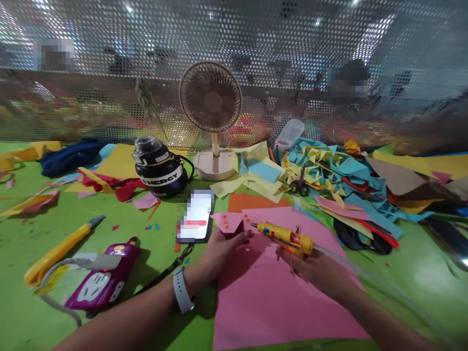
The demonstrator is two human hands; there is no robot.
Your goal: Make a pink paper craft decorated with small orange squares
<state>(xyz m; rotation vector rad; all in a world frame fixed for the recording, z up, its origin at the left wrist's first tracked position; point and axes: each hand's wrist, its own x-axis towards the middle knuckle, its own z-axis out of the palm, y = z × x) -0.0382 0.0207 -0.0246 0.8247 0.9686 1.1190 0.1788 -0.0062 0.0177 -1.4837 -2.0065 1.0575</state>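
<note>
My left hand [223, 251] is closed, its thumb and fingers pinching a small folded piece of pink paper [227, 220] with orange dots on it. In my right hand [307, 263] is a yellow hot glue gun [283, 236], its fingers wrapped round the handle. The gun's dark nozzle points left, toward the folded piece, with a small gap between them. Beneath both hands lies a large pink paper sheet [285, 302]. A pale cord runs from the gun toward the lower right.
Left of my hands lie a phone [195, 214], a purple power strip [106, 278] and a yellow utility knife [60, 253]. Behind stand a black bottle [159, 168] and a fan [215, 165]. Heaped paper scraps [329, 168] and scissors [300, 185] are at the right.
</note>
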